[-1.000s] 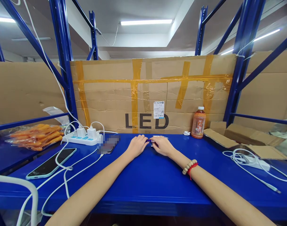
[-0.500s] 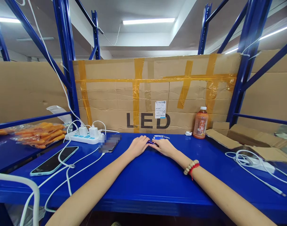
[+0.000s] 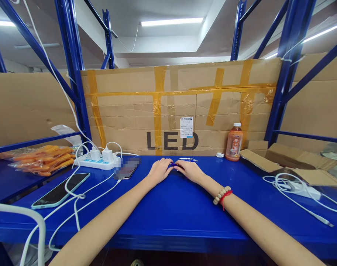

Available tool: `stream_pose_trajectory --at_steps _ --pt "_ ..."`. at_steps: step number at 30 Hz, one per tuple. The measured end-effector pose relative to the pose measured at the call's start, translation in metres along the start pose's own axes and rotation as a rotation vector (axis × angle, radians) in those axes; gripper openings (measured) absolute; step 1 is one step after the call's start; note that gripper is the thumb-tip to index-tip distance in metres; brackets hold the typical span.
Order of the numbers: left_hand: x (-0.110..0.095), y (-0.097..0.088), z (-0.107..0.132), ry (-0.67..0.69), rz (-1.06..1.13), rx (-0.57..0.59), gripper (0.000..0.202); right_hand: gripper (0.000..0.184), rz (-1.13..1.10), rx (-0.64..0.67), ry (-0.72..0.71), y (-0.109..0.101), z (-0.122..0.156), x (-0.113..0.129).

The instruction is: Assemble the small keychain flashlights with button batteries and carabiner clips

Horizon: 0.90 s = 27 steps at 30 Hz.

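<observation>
My left hand [image 3: 159, 171] and my right hand [image 3: 191, 170] meet over the middle of the blue tabletop, thumbs almost touching. Between them is a dark blue pen [image 3: 172, 164], mostly covered by the fingers of both hands. Each hand is closed on it. Just behind my right hand lie several blue and white pens [image 3: 189, 159]. A beaded bracelet [image 3: 221, 195] and a red string circle my right wrist.
To the left are a power strip [image 3: 95, 161] with white cables, a phone [image 3: 60, 190] and a second, partly blurred phone [image 3: 129, 168]. A bottle [image 3: 234, 143], an open carton [image 3: 292, 159] and a coiled cable [image 3: 298, 188] stand right. Cardboard [image 3: 124, 122] walls the back.
Both hands stay together at the same spot. The pen has turned between the fingers and less of it shows. The whole view has shifted slightly.
</observation>
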State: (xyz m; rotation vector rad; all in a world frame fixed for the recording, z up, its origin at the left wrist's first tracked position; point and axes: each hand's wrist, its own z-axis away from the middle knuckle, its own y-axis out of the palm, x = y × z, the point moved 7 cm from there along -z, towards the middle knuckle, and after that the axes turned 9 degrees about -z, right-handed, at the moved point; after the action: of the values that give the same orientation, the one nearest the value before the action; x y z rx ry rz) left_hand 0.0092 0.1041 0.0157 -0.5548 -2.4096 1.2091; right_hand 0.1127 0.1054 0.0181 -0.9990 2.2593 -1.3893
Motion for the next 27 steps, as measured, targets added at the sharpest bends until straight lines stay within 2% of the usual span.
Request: stream_pose_trajectory --at_steps 5,8,12,17,23,27 --pt "0.016 0.007 0.002 -0.169 0.093 -0.017 0.022 0.025 0.001 0.014 0.005 0.001 0.0 -0.001" --pt "0.02 0.01 0.003 -0.222 0.178 -0.015 0.021 0.025 0.005 0.02 -0.001 0.003 0.0 -0.001" --pt "0.025 0.01 0.004 -0.292 0.34 -0.009 0.019 0.025 0.008 0.029 -0.021 0.006 0.001 -0.001" --pt "0.04 0.018 0.007 -0.501 0.595 -0.019 0.024 0.026 0.013 0.055 -0.036 0.008 0.002 0.0" --pt "0.037 0.041 0.002 -0.61 1.025 0.131 0.028 0.027 0.05 0.073 -0.018 0.01 0.001 -0.003" --pt "0.033 0.045 0.0 -0.623 1.257 0.215 0.03 0.033 0.105 0.052 0.043 0.01 0.0 -0.008"
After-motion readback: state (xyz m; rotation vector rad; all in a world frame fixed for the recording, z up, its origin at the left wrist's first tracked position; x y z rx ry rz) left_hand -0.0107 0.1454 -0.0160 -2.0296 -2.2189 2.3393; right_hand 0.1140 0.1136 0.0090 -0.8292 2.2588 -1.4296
